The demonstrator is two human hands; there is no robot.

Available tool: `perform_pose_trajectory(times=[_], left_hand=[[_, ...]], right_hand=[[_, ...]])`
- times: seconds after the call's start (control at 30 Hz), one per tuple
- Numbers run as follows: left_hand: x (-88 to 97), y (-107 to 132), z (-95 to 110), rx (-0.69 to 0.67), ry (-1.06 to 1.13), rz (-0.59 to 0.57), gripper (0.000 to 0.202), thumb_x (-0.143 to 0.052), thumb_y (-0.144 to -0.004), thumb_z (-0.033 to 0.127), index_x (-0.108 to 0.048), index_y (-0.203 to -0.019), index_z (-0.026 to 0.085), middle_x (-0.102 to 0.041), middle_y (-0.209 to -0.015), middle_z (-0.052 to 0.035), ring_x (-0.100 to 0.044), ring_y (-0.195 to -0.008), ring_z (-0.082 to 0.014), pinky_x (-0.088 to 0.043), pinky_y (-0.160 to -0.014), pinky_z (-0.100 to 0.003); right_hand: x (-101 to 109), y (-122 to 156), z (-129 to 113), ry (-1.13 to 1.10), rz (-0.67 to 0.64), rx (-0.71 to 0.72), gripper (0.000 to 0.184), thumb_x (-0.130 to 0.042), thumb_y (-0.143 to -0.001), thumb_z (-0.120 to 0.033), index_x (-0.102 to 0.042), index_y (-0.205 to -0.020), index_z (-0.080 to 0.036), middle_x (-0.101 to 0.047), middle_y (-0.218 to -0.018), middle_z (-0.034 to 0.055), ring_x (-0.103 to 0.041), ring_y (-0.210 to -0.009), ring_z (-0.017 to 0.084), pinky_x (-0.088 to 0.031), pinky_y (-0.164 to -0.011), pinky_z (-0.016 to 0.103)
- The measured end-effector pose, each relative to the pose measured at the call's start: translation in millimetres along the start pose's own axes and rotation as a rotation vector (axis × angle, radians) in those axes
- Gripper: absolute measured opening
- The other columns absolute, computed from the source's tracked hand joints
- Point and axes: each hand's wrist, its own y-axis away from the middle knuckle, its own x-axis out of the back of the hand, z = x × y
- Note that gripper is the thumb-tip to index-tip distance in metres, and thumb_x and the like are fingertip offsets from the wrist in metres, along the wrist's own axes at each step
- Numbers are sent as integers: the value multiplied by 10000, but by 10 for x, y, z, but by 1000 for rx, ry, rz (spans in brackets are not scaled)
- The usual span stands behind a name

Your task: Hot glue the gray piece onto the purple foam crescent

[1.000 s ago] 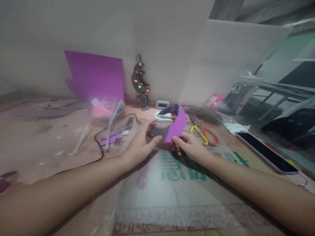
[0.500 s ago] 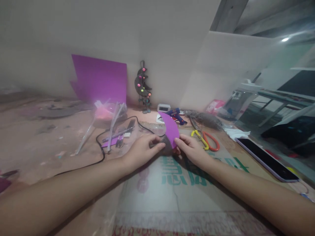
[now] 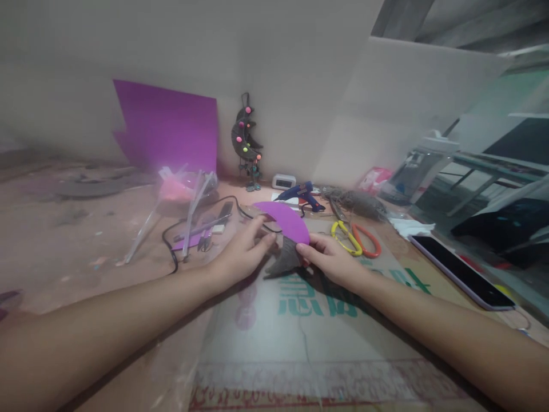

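Observation:
A purple paper crescent is held upright over the work surface, its lower end wrapped in dark grey yarn. My right hand pinches the crescent by its right edge, where paper and wrapping meet, thumb in front and fingers behind. On the inner side of the curve is my left hand, its fingers curled and thumb apart from the forefinger. No strand can be made out in it. A finished-looking grey crescent ornament with coloured pompoms leans on the wall.
Behind the hands lie a blue glue gun, a small white digital clock, scissors and a bundle of grey yarn. A phone rests at right. Purple sheets, glue sticks and a black cable are at left.
The crescent has turned, its upper tip swinging left and its wrapped end now showing below. My left hand has drawn slightly left and up, away from the wrapping. The view has shifted a little.

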Motion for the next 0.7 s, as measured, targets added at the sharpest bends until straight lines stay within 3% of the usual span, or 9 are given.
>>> perform_pose_trajectory(times=[0.13, 0.2, 0.4, 0.7], left_hand=[[-11, 7, -33, -33, 21, -128, 241, -477, -908, 302, -549, -1103, 180, -638, -1081, -83, -612, -953, -193, -503, -802, -314], [-13, 10, -18, -31, -2, -139, 208, -478, -904, 302, -580, -1029, 171, -649, -1020, -72, -613, -908, -187, -499, -779, -305], [-6, -4, 72, 55, -54, -37, 251, -446, -917, 331, -592, -815, 154, -622, -759, -19, -573, -711, -146, -461, -673, -262], [11, -15, 84, 23, -193, 26, 252, -428, -922, 314, -599, -821, 158, -640, -807, -19, -566, -727, -150, -438, -698, -261]], right_hand=[[-16, -13, 41, -34, -19, -15, 322, -567, -835, -478, -596, -863, -158, -548, -632, -19, -495, -561, 110, -409, -542, 222], [-18, -22, 57, -45, -26, -44, 345, -559, -842, -485, -596, -914, -150, -560, -621, -20, -497, -547, 105, -408, -538, 220], [1, -35, 85, -70, -43, -73, 366, -555, -839, -508, -588, -928, -155, -609, -619, -6, -510, -522, 100, -410, -521, 218], [0, -24, 58, -61, -71, -77, 348, -556, -836, -504, -591, -880, -160, -629, -604, 0, -516, -519, 101, -408, -524, 221]])
